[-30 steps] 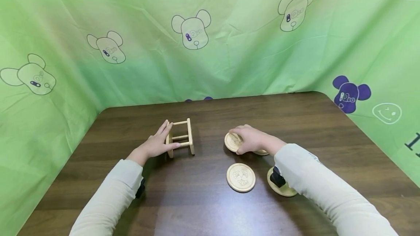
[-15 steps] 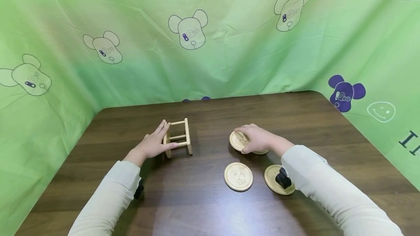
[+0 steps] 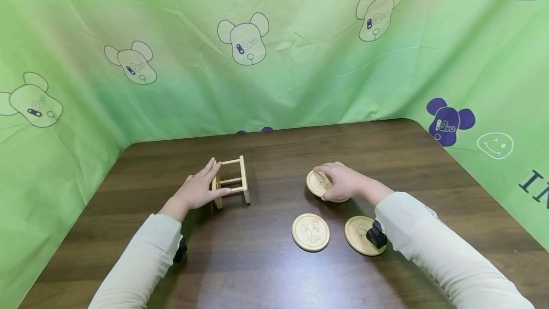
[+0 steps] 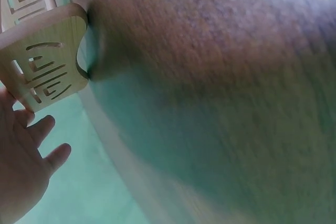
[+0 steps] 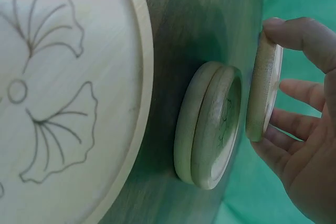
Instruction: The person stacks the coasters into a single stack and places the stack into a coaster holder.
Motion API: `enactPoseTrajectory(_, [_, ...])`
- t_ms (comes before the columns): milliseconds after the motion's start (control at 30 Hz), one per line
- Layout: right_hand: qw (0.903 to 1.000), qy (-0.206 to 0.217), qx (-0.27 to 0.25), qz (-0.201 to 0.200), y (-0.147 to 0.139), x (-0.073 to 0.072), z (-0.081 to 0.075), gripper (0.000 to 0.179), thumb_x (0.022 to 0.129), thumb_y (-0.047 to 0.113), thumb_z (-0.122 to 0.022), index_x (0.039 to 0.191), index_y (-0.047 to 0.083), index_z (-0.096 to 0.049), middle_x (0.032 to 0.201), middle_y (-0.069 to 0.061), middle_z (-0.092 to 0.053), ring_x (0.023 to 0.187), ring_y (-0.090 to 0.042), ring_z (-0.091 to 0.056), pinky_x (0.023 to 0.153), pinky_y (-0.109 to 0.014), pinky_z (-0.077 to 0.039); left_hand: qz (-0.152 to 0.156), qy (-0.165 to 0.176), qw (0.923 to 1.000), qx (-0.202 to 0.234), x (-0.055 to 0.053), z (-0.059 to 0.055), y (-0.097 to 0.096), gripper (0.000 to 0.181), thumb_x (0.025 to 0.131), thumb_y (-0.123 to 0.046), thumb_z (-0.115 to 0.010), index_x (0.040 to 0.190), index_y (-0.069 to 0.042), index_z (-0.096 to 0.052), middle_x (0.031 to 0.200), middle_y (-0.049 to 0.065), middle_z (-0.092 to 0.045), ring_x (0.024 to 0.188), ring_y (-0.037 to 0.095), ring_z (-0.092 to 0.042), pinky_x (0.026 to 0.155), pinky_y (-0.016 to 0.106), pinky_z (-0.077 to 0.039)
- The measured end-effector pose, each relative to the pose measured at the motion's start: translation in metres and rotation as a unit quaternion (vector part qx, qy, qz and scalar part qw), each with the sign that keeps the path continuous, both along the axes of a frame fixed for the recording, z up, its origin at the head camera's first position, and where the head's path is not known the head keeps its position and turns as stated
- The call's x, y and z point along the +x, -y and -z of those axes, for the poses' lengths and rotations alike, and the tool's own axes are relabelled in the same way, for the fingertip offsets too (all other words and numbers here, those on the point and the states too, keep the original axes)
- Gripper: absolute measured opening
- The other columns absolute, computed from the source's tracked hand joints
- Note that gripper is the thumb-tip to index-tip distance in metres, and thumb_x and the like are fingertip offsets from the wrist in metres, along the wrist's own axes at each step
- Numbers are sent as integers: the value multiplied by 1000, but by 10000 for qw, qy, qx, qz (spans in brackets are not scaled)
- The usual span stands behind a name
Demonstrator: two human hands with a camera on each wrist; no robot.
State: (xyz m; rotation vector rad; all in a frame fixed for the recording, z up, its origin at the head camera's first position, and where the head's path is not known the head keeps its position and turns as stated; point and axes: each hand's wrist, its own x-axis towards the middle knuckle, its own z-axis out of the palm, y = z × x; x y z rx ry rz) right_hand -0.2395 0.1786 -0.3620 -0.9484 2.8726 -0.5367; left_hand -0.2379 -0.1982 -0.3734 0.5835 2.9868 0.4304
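Observation:
My left hand (image 3: 198,190) rests on the near-left end panel of a small wooden coaster rack (image 3: 242,175), thumb and straight fingers spread across it. The left wrist view shows that panel (image 4: 47,64) with cut-out slots, fingertips at its edge. My right hand (image 3: 343,182) grips a round wooden coaster (image 3: 318,182) by its rim, thumb on one side and fingers on the other. In the right wrist view this coaster (image 5: 261,87) is tilted on edge, close over what look like two stacked coasters (image 5: 212,129). In the head view my hand partly covers that stack (image 3: 341,200).
Two more coasters with carved leaf patterns lie nearer on the dark wooden table (image 3: 249,261): one coaster at the middle (image 3: 310,232) and one coaster at the right (image 3: 360,235), partly behind the black wrist camera (image 3: 376,234). A green printed curtain (image 3: 188,89) hangs behind the table.
My right hand has carried the gripped coaster a little to the right, over the stack. The left hand and rack stay in place, apart from a slight shift of the whole view.

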Motion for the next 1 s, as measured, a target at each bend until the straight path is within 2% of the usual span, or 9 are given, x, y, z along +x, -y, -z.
enactPoseTrajectory(167, [9999, -9, -107, 58, -2, 1, 1, 67, 60, 20, -69, 119, -4, -47, 113, -21, -49, 104, -37, -41, 85, -45, -34, 14, -34, 10000, -68, 2, -1, 0, 91, 73, -72, -34, 140, -13, -13, 144, 8, -6, 125, 28, -22, 92, 56, -17])
enactPoseTrajectory(367, [9996, 66, -153, 232, -6, 1, 3, 69, 59, 20, -69, 120, -3, -46, 114, -21, -49, 105, -36, -41, 84, -44, -34, 23, -37, 9999, -106, 1, -2, 1, 92, 74, -71, -35, 139, -10, -14, 143, 10, -7, 121, 29, -29, 91, 56, -19])
enactPoseTrajectory(700, [9992, -11, -268, 296, -15, 1, 4, 69, 58, 20, -68, 118, -6, -47, 111, -23, -50, 102, -37, -43, 81, -44, -36, -27, 232, 9997, 12, 2, -5, -1, 93, 73, -72, -35, 140, -11, -11, 144, 8, -4, 118, 31, -34, 92, 58, -15])
enactPoseTrajectory(967, [9988, 21, -340, 359, -22, -2, 7, 68, 59, 21, -67, 118, -5, -47, 112, -23, -50, 102, -37, -42, 82, -46, -35, -57, 230, 9997, 44, 2, -4, -1, 93, 73, -71, -35, 140, -12, -11, 144, 7, -3, 119, 31, -33, 92, 58, -15])
enactPoseTrajectory(1000, [9988, -106, -348, 332, -23, -2, 7, 67, 58, 21, -68, 117, -4, -48, 110, -22, -51, 100, -35, -44, 80, -43, -36, -60, 232, 9997, 53, 2, -4, -1, 93, 73, -71, -35, 140, -12, -11, 144, 7, -3, 119, 31, -33, 92, 59, -15])
